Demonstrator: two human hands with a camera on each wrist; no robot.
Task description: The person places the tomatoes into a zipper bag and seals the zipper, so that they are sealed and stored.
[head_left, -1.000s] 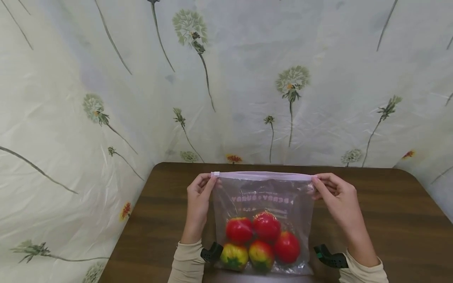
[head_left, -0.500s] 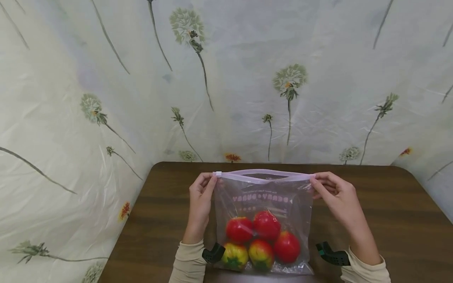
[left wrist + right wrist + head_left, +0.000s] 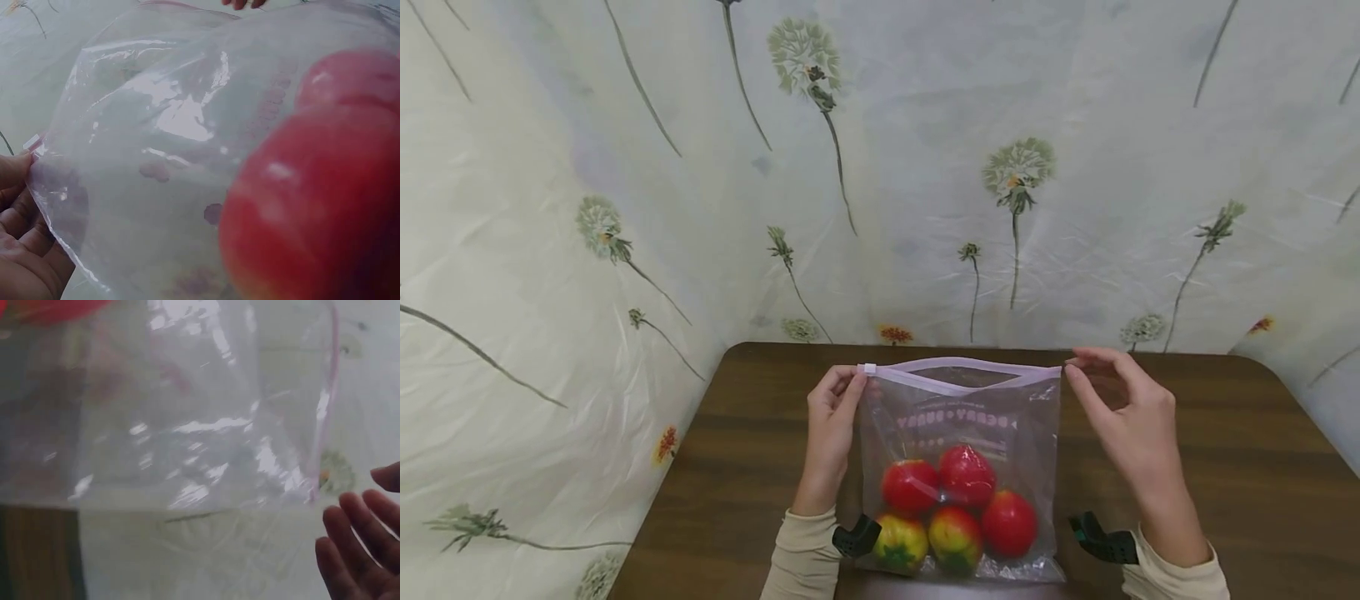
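A clear zip bag (image 3: 1033, 433) with a pinkish zip strip and mirrored lettering stands upright, its mouth parted in the middle. Inside lie several shiny round fruits, red ones (image 3: 967, 475) above and two yellow-green ones with dark green tips below, such as the left one (image 3: 901, 542). My left hand (image 3: 833, 408) pinches the top left corner, right by the white slider (image 3: 869, 368). At the opposite corner my right hand (image 3: 1131, 408) has its fingers spread and loosely bent. In the right wrist view these fingers (image 3: 350, 544) are apart from the bag's edge.
The bag is over a dark brown wooden table (image 3: 745, 433) with rounded far corners. Behind and to the left hangs a pale sheet (image 3: 910, 167) printed with dandelions. Black wrist mounts (image 3: 1101, 542) sit at both beige sleeves.
The bag's mouth has gone from nearly flat to parted. My right hand has let go of the right corner and moved slightly outward. My left hand keeps its pinch, shifting a little right.
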